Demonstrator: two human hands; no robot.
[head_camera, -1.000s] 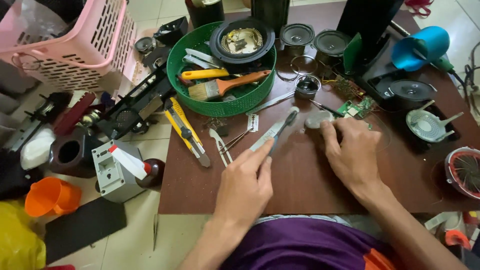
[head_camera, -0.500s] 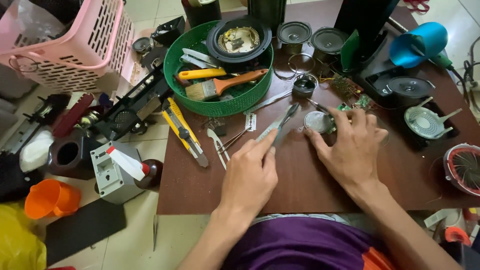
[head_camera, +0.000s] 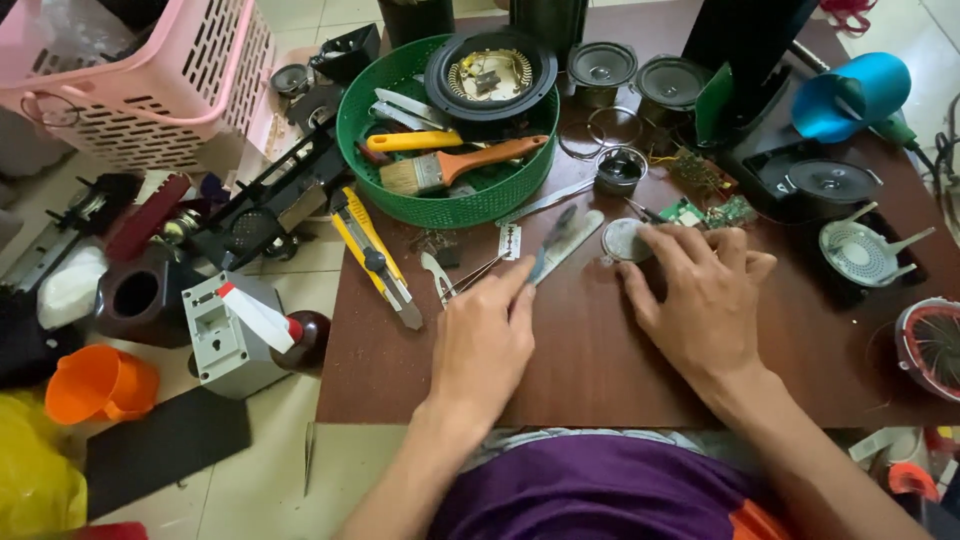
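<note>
A person's left hand (head_camera: 485, 340) is pinching a slim metal tool (head_camera: 553, 243) toward a small round speaker part (head_camera: 624, 240) on the brown counter (head_camera: 600, 360), while right-hand fingers (head_camera: 665, 245) are pressing down, steadying the part.

Brown worktop (head_camera: 600, 370): left hand (head_camera: 485, 340) pinching a grey slim tool (head_camera: 556, 238), right hand (head_camera: 705, 295) fingertips on a small round metal disc (head_camera: 625, 240), green basket (head_camera: 362, 150) with paintbrush (head_camera: 460, 165) just beyond, yellow utility knife (head_camera: 375, 255) left.
</note>
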